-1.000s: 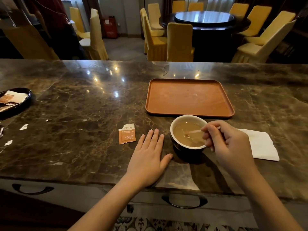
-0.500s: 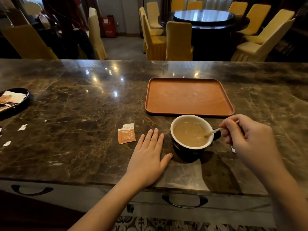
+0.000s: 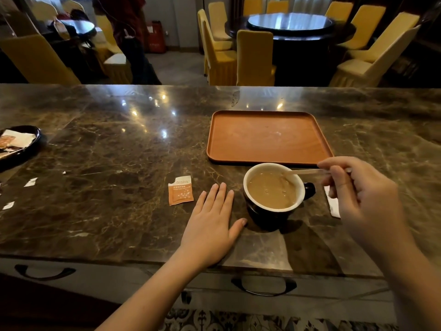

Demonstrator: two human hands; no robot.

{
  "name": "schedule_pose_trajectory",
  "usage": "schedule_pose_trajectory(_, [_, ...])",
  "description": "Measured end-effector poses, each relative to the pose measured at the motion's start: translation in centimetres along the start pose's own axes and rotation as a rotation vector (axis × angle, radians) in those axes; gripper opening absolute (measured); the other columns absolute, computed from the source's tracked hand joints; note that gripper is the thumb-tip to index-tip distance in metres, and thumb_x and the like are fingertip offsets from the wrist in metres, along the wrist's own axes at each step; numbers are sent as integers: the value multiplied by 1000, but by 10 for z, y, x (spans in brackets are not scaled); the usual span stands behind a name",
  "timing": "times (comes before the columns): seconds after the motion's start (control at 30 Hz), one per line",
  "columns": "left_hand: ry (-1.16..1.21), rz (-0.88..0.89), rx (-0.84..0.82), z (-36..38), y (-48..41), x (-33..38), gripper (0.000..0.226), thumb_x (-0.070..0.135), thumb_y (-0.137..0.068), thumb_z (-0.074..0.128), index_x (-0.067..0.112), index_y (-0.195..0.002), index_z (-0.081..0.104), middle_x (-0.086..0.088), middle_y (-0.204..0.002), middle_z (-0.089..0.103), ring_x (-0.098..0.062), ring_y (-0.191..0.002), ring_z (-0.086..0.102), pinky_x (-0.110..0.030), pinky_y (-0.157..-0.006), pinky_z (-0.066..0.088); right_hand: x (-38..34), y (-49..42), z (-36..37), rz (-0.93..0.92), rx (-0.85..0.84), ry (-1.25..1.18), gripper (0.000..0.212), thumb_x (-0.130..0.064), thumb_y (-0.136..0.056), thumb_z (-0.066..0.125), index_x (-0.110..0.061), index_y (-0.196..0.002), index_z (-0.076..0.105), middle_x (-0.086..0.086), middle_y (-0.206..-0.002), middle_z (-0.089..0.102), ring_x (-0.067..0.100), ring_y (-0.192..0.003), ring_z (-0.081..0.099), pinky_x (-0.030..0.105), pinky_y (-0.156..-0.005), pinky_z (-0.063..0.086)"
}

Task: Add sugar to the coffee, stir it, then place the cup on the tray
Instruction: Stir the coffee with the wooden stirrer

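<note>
A dark cup (image 3: 269, 217) with a white inside holds milky coffee and stands on the marble counter, handle to the right. My right hand (image 3: 358, 194) pinches a thin wooden stir stick (image 3: 304, 172) that lies almost level over the cup's far right rim. Flat on the counter, just left of the cup, rests my left hand (image 3: 211, 225), fingers apart, thumb near the cup's base. A torn orange sugar packet (image 3: 180, 190) lies left of that hand. Just behind the cup is the orange-brown tray (image 3: 267, 137), with nothing on it.
A white napkin (image 3: 333, 206) shows partly under my right hand. A black dish (image 3: 22, 149) with packets sits at the far left edge. Small paper scraps (image 3: 31, 182) lie on the left of the counter. Yellow chairs and a person stand beyond it.
My right hand has drawn back to the right and lifted the stick from deep in the coffee up to the cup's far rim. The left hand has stayed flat.
</note>
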State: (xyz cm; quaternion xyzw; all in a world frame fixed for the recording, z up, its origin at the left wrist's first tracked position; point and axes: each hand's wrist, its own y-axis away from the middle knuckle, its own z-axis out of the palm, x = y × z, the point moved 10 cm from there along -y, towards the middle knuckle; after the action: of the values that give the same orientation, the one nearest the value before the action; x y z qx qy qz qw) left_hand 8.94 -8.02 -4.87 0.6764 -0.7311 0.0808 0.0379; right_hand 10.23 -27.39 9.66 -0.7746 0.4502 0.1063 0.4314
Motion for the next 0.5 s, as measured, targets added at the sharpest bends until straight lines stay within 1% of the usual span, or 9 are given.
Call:
schedule_pose_trajectory(0.1, [5, 0, 2, -1, 0, 0, 71, 59, -84, 5, 21, -143, -3, -2, -156, -7, -11, -138, -16, -32, -112, -13, 1, 2, -2, -8, -11, 23, 25, -19, -93, 39, -12, -104, 60, -3, -80, 58, -2, -81, 56, 7, -67, 43])
schedule_pose_trajectory(0.27, [7, -4, -11, -2, 0, 0, 69, 58, -86, 10, 20, -143, -3, -2, -156, -8, -13, -141, -14, -32, -113, -12, 1, 5, -9, -28, 22, 45, 25, -17, -93, 38, -9, -100, 60, -1, -78, 57, -8, -77, 53, 5, -68, 41])
schedule_pose_trajectory(0.43, [12, -4, -22, -1, 1, 0, 66, 56, -90, 14, 21, -143, -4, -1, -155, -9, -13, -141, -14, -32, -114, -12, -4, 10, -11, -56, 22, 52, 24, -16, -93, 40, -8, -100, 61, -1, -80, 57, -3, -75, 53, 9, -68, 42])
schedule_pose_trajectory(0.5, [12, -3, -17, -1, 0, 0, 67, 57, -89, 13, 21, -143, -3, -1, -155, -8, -13, -141, -14, -32, -113, -12, -3, 11, -10, -56, 17, 46, 22, -14, -92, 41, -7, -98, 62, -1, -78, 57, -2, -75, 53, 7, -67, 40])
